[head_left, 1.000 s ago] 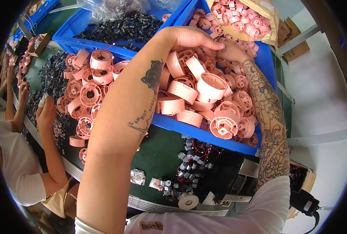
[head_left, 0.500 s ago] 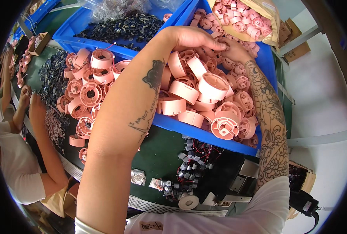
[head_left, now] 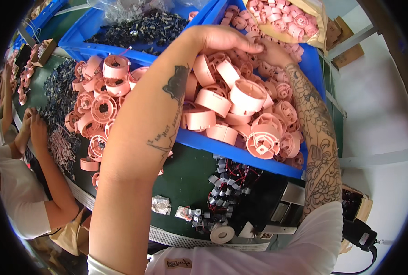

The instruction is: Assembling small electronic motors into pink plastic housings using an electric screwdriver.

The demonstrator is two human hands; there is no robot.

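Both my hands reach to the far part of a blue bin (head_left: pixel 240 152) heaped with pink round plastic housings (head_left: pixel 249 97). My left hand (head_left: pixel 229 39) is bent over the heap, its thumb stretched toward my right hand; its other fingers are hidden. Close beside it, my right hand (head_left: pixel 275 54) is down among the housings with its fingers mostly hidden. The two hands meet or nearly touch. What they hold, if anything, does not show.
A paper sack (head_left: pixel 321 34) of smaller pink parts rests on the bin's far end. Another blue bin (head_left: pixel 75 43) holds dark small parts. Loose housings (head_left: pixel 104 109) pile left of my arm. Small motors (head_left: pixel 224 188) with red wires lie nearby. A co-worker's hands (head_left: pixel 34 123) work at left.
The view has shifted slightly. My hands stay close together at the far part of the bin, with my right-hand fingers a little less visible. The co-worker's hands have come closer together.
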